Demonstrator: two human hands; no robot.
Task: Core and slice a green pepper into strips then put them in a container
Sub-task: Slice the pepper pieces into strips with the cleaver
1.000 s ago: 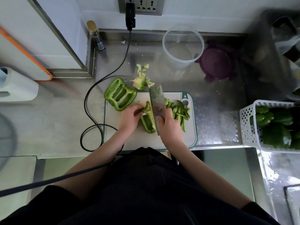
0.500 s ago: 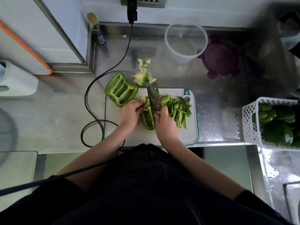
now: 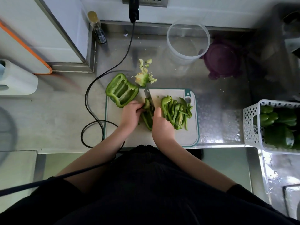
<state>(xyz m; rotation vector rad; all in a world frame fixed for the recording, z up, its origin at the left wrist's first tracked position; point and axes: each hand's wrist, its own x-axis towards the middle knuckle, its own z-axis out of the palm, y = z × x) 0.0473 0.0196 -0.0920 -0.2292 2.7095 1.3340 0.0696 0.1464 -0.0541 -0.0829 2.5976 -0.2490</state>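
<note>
On the white cutting board (image 3: 191, 137) my left hand (image 3: 130, 115) holds down a green pepper piece (image 3: 147, 120) with curled fingers. My right hand (image 3: 162, 127) grips the handle of a knife (image 3: 149, 97), whose blade stands edge-down in that piece. A pile of cut pepper strips (image 3: 177, 111) lies to the right of the blade. A pepper half (image 3: 121, 92), inside up, rests on the board's far left corner. The removed core and scraps (image 3: 143, 76) lie behind the board. A clear round container (image 3: 188, 41) stands open at the back.
A purple lid (image 3: 223, 59) lies right of the container. A white perforated basket (image 3: 253, 127) with whole green peppers stands at the right. A black cable (image 3: 97, 78) loops left of the board. A small bottle (image 3: 97, 27) stands at the back left.
The knife blade has turned from flat-looking to edge-down and come down into the pepper piece. The camera has tilted a little, shifting everything up the frame.
</note>
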